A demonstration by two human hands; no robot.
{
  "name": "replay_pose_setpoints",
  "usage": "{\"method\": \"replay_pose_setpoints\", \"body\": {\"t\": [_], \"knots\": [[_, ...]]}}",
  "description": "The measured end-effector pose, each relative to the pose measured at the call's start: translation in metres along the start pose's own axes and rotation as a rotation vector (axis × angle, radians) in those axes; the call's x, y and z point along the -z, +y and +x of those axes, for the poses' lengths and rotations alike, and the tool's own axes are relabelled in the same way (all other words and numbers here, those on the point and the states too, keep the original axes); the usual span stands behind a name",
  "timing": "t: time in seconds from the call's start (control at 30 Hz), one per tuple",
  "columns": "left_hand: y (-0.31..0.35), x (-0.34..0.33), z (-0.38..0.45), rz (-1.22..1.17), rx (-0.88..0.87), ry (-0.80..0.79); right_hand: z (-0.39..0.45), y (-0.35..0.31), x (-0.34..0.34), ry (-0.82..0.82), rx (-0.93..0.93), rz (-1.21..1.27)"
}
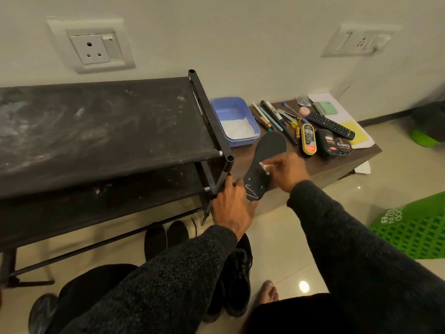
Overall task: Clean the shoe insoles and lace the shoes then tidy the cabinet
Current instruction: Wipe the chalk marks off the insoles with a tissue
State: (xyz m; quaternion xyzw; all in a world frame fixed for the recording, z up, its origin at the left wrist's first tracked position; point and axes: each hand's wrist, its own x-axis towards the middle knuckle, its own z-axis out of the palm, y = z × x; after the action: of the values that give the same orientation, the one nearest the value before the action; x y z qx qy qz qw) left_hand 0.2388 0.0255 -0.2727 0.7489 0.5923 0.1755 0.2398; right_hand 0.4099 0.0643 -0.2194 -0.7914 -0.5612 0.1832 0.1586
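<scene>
Head view shows the left hand [232,208] gripping the insole's [263,162] near heel end while the right hand [286,171] pinches a white wipe [263,167] against its middle.

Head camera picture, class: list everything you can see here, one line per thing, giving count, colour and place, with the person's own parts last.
Insole: one, black, held over the low table's front edge.
Wipe: one, white, pinched against the insole.
Shoe rack: one, black and dusty, left, by the wall.
Low table: one, brown, right of the rack.
Tray: one, blue, white paper inside, on the table.
Pens and markers: several, mixed colours, on the table.
Polish containers: three, black and yellow, on the table.
Remote: one, black, on the table.
Spare insoles: two, black, floor under the rack.
Shoes: black, floor, partly hidden by the arm.
Sockets: two, white, wall.
Mat: one, green, floor right.
Left hand: holds the insole's heel.
Right hand: pinches the wipe.
</scene>
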Motion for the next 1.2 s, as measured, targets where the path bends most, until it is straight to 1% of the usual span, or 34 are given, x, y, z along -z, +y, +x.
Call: {"method": "replay_pose_setpoints", "body": {"t": [0.07, 0.13, 0.23, 0.3, 0.43, 0.5, 0.7, 0.8, 0.87, 0.93, 0.97, 1.0, 1.03, 1.07, 1.13, 1.2], "knots": [[-0.001, -0.001, 0.001, -0.021, 0.012, -0.011, 0.015, 0.006, 0.001, 0.038, -0.079, -0.051], [-0.004, -0.003, 0.001, -0.055, 0.013, -0.007, 0.021, 0.012, -0.004, 0.020, -0.133, -0.084], [-0.007, -0.006, 0.001, -0.037, 0.010, 0.005, 0.012, 0.013, -0.014, 0.025, -0.156, -0.075], [-0.005, -0.007, 0.001, -0.008, 0.014, 0.010, -0.003, 0.009, -0.023, 0.060, -0.129, -0.084], [-0.002, -0.006, -0.002, 0.008, 0.007, 0.025, -0.041, 0.000, -0.037, 0.119, 0.037, -0.097], [-0.003, -0.005, -0.002, 0.032, -0.011, 0.045, -0.051, 0.001, -0.045, 0.133, 0.085, -0.104], [-0.005, -0.003, -0.002, 0.063, -0.054, 0.041, -0.064, 0.000, -0.055, 0.090, 0.114, -0.129], [-0.007, -0.004, -0.003, 0.042, -0.077, 0.029, -0.070, -0.006, -0.054, 0.090, 0.137, -0.065], [-0.007, -0.003, -0.003, 0.043, -0.077, 0.035, -0.069, -0.005, -0.051, 0.023, 0.113, -0.009], [-0.006, -0.004, -0.004, 0.039, -0.060, 0.037, -0.065, -0.003, -0.045, -0.049, 0.054, 0.115], [-0.005, -0.004, -0.004, 0.020, -0.043, 0.034, -0.061, -0.004, -0.039, -0.067, 0.012, 0.236], [-0.005, -0.005, -0.004, -0.010, -0.021, 0.027, -0.057, -0.004, -0.033, -0.056, -0.050, 0.382], [-0.005, -0.005, -0.004, -0.042, 0.004, 0.021, -0.052, -0.004, -0.026, -0.011, -0.106, 0.502], [-0.006, -0.005, -0.004, -0.065, 0.022, 0.015, -0.045, -0.003, -0.020, 0.053, -0.148, 0.563], [-0.006, -0.006, -0.006, -0.083, 0.038, 0.001, -0.029, 0.002, -0.010, 0.159, -0.209, 0.590], [-0.007, -0.005, -0.008, -0.107, 0.048, -0.001, -0.017, 0.006, -0.006, 0.215, -0.287, 0.654]]}}
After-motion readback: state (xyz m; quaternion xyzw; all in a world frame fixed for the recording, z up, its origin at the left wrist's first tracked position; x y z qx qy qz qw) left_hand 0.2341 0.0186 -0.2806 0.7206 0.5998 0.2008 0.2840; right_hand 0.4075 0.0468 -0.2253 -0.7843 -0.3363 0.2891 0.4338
